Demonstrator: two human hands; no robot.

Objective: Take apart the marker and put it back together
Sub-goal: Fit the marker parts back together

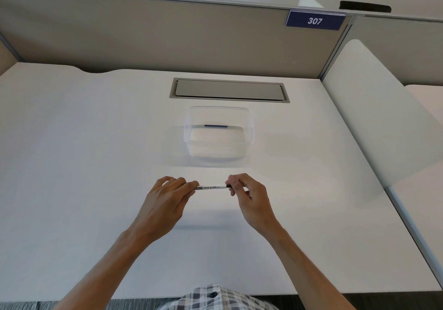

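A slim white whiteboard marker (211, 187) with black lettering is held level above the white desk (84, 165), between both hands. My left hand (167, 199) pinches its left end, which is hidden under the fingers. My right hand (247, 194) pinches the right end, where a short black part shows at the fingertips. I cannot tell whether the cap is on or off.
A clear plastic box (218, 132) with a blue strip stands just beyond the hands. Behind it is a grey cable hatch (229, 90) set in the desk. A beige partition with a "307" sign (314, 20) closes the back, and a white divider (374, 117) bounds the right.
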